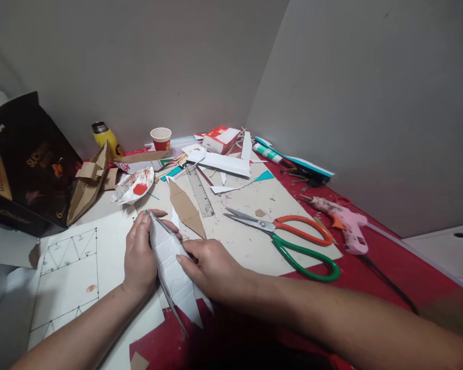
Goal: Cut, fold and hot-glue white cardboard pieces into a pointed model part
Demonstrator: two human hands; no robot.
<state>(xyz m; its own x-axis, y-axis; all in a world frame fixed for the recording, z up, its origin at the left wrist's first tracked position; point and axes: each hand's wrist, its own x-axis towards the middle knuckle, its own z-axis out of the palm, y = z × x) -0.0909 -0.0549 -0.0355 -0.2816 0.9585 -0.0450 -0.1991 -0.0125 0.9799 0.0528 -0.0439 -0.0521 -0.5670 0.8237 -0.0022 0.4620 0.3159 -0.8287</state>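
Observation:
Between my two hands is a folded white cardboard piece (173, 267), long and narrow, with pointed lower ends and creases across its face. My left hand (141, 252) wraps its left edge, thumb near the top tip. On the other side, my right hand (208, 267) pinches the right edge between thumb and fingers. Just beyond my hands lies a flat brown cardboard cutout (185, 205) with pointed ends. Scissors (268, 226) with one orange and one green handle rest, blades apart, to the right of my right hand.
A pink glue gun (343, 221) with a black cord lies at the right. Behind are a ruler (200, 192), a paper cup (161, 140), a yellow bottle (107, 140) and a red box (220, 140). A black carton (27, 164) and a drawn sheet (69, 277) are at the left.

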